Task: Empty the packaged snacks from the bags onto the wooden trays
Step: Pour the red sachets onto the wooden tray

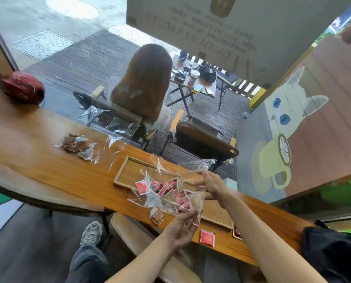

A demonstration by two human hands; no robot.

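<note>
Clear plastic bag (188, 198) is pinched at its near corner in the left hand (181, 226), while the right hand (213, 185) has its grip on the far edge, fingers fairly straight. Red snack packets (162, 187) spill over the two wooden trays (127, 170). Some packets already lie on the worktop (48, 160); more could slide off if the bag tips sideways.

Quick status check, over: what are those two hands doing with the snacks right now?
Both hands, left and right, hold a clear bag over the wooden tray. Red snack packets spilling out. Loose packet on counter edge.
</note>
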